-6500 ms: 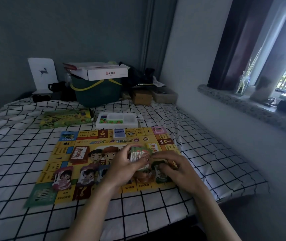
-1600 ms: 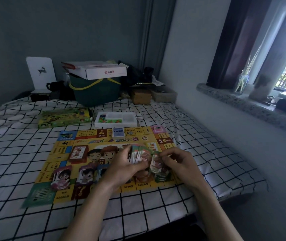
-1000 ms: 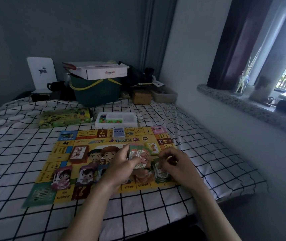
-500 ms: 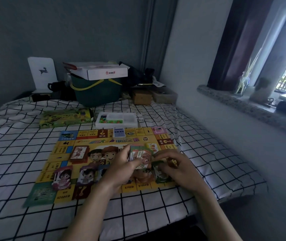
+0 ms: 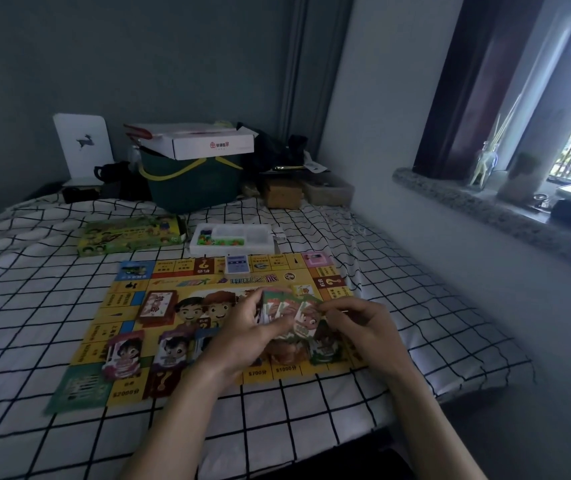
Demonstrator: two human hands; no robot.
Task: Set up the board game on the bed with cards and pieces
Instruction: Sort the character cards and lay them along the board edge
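A fanned stack of cards [image 5: 279,311] is held in the left hand [image 5: 242,336], with the fingers curled round its left edge and the thumb laid across its lower face. A single card [image 5: 306,322] at the right side of the stack is pinched between the thumb and fingers of the right hand [image 5: 363,329]; it overlaps the stack. Both hands are located at the centre of the frame, above the lower right part of the game board [image 5: 128,296], which is laid flat on the checked bed [image 5: 34,289]. On the board, a brown card deck [image 5: 156,306] is positioned left of centre, and two character cards [image 5: 123,355] are placed along the lower left edge, side by side. A green-edged card pile [image 5: 325,351] is seen on the board just below the right hand, partly hidden. A small blue-and-white card box [image 5: 237,264] rests on the upper edge of the board. Beyond that edge, a white tray of coloured pieces [image 5: 232,239] and a green game box [image 5: 131,233] are placed on the bed, near each other. At the head of the bed, in the upper centre of the frame, a dark green bin [image 5: 190,188] carries a white carton [image 5: 208,145]. A window sill [image 5: 485,206] runs along the right.
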